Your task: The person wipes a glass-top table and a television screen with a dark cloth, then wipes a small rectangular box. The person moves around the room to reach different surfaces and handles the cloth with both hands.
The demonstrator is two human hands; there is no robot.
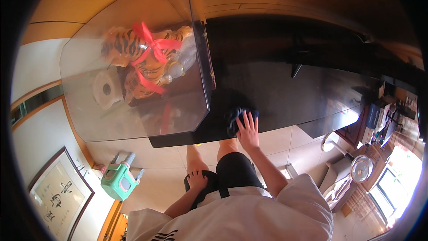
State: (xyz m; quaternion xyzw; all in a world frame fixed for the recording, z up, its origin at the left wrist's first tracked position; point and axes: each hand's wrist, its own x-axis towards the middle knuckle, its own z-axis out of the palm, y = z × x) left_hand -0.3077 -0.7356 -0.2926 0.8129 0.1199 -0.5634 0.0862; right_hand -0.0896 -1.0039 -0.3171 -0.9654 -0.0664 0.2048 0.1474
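My right hand point(248, 132) presses on a dark cloth point(236, 118) on the black glossy tabletop point(267, 100), near its front edge. My left hand point(197, 179) rests on my left thigh, over the black shorts, and holds nothing. To the left of the cloth a clear box or cover point(133, 124) with cut corners stands on the black surface. Inside it are tiger-striped figures point(125, 45) tied with a red ribbon point(153, 45).
A green and pink plastic stool point(121, 180) stands on the tiled floor at the left, near framed calligraphy point(58, 197). At the right are a fan point(361, 169), books point(372, 115) and a window point(384, 187). A small dark stand point(296, 70) shows toward the back.
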